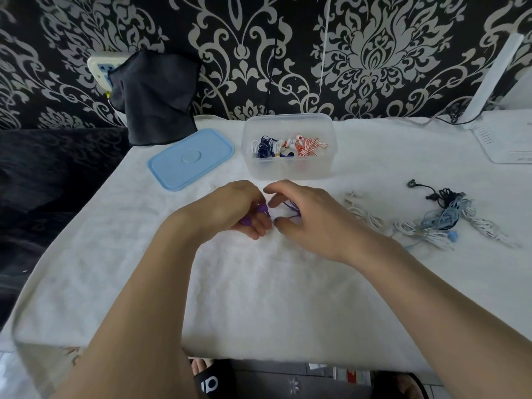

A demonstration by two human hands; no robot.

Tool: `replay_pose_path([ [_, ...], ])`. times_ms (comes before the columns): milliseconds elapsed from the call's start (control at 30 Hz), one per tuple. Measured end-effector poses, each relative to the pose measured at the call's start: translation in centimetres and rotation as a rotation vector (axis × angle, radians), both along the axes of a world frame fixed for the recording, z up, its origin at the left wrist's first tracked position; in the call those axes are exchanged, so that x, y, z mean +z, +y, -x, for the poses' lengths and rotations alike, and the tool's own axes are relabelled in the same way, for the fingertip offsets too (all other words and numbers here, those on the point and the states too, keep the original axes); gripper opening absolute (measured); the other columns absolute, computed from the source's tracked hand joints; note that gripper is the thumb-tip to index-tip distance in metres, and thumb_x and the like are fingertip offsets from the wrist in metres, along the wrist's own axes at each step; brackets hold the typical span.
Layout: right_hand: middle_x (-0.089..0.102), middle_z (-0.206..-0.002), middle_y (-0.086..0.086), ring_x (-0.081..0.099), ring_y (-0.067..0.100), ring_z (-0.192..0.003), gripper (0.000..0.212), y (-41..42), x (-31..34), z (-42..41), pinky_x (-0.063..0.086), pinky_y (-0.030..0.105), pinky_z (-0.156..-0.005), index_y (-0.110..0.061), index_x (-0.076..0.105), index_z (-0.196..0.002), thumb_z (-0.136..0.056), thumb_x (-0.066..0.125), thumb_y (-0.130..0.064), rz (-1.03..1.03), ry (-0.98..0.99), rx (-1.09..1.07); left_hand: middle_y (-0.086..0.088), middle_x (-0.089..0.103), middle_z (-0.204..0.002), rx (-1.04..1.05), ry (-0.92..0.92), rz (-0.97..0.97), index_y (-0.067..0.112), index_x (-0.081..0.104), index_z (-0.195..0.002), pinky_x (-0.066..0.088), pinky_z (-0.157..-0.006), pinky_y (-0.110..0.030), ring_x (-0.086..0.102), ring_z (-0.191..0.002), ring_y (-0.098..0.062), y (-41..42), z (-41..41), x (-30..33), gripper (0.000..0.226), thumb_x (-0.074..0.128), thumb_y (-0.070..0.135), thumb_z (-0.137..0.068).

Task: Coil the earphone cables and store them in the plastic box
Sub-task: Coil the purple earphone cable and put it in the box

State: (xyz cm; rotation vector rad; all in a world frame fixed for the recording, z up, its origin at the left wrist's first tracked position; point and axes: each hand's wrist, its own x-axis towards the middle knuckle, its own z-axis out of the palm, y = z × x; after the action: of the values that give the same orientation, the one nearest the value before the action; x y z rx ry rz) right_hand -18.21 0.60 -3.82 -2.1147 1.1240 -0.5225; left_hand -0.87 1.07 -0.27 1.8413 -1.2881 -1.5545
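At the middle of the white-covered table my left hand [233, 210] grips purple earphones [260, 211], the buds showing between its curled fingers. My right hand [308, 220] is just to the right, with the thin purple cable [292, 210] running under its fingers; the fingers are bent over the cable. Behind the hands stands the clear plastic box [288, 168], open, holding coiled blue, white and red-and-white earphones [288, 145]. To the right lie a tangle of black, grey-blue and white earphones [443, 218] and a loose white pair [362, 211].
The box's light blue lid [191, 158] lies flat to the left of the box. A black cloth [155, 99] hangs over a wall socket at the back left. A white router [506, 136] sits at the back right. The table's front edge runs near my feet.
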Motion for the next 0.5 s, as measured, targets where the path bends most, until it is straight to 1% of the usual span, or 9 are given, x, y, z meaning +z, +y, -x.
replay_pose_path([
  [67,0.063,-0.109,-0.013,0.062,0.011,-0.099,0.039,0.03,-0.12,0.06,0.05,0.031,-0.087,-0.028,0.057,-0.125,-0.089,0.064,-0.017,0.025,0.01,-0.001,-0.019,0.071,-0.077,0.003,0.006,-0.005,-0.005,0.062,-0.095,0.059,-0.06,-0.027,0.067,-0.059,-0.021,0.04,-0.01,0.26,0.028,0.036,0.004,-0.1],
  [133,0.065,-0.102,-0.012,0.062,0.008,-0.094,0.029,0.14,-0.2,-0.09,0.051,0.028,-0.082,-0.026,0.063,-0.116,-0.088,0.065,-0.019,0.023,-0.043,-0.019,-0.019,0.07,-0.078,0.008,0.038,0.001,-0.004,0.062,-0.096,0.06,-0.062,-0.027,0.069,-0.062,-0.022,0.13,-0.01,0.44,0.028,0.036,0.004,-0.101],
  [267,0.07,-0.092,-0.012,0.062,0.001,-0.09,0.015,-0.05,-0.56,-0.56,0.05,0.021,-0.077,-0.023,0.069,-0.102,-0.087,0.067,-0.02,-0.031,-0.145,-0.081,-0.01,0.07,-0.063,0.045,0.105,-0.002,0.0,0.058,-0.103,0.061,-0.064,-0.027,0.073,-0.064,-0.024,0.15,-0.08,0.36,0.021,0.037,0.002,-0.099],
  [367,0.071,-0.092,-0.011,0.063,0.003,-0.09,0.013,-0.15,-0.71,-0.76,0.047,0.015,-0.076,-0.021,0.071,-0.098,-0.086,0.069,-0.016,-0.042,-0.158,-0.07,-0.011,0.072,-0.065,0.044,0.122,0.002,-0.001,0.058,-0.105,0.062,-0.068,-0.028,0.075,-0.068,-0.026,0.08,-0.18,0.38,0.022,0.037,0.002,-0.099],
  [500,0.071,-0.086,-0.007,0.063,0.005,-0.082,0.018,-0.38,-0.54,-0.39,0.049,0.02,-0.075,-0.022,0.071,-0.099,-0.085,0.066,-0.011,-0.131,-0.175,-0.084,-0.016,0.074,-0.071,0.046,0.12,-0.029,-0.003,0.057,-0.107,0.064,-0.072,-0.03,0.076,-0.072,-0.028,0.08,-0.12,0.51,0.025,0.035,0.001,-0.099],
])
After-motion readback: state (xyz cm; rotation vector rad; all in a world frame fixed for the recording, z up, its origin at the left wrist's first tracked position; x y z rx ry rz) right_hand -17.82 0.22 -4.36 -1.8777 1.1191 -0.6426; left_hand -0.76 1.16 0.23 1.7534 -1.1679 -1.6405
